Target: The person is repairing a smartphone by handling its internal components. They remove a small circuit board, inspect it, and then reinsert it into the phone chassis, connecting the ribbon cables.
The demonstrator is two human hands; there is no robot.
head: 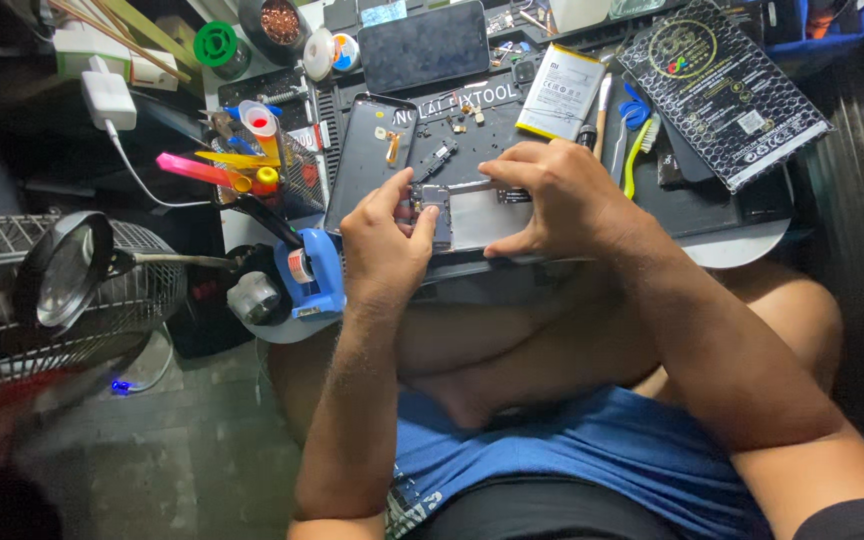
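Head cam: left hand [384, 240] & right hand [552, 200] both pinch one opened phone [472, 215], thumbs & fingertips pressed on its edges, at the near rim of the black work mat [712, 205]. Little free room; 1 dark phone shell [367, 160] lies just left. Behind: 1 flat white battery [560, 92], 1 shiny black phone [422, 45], 1 round magnifier [64, 270] far left.

A magnifying glass [64, 270] sits beside a wire fan guard [142, 290].
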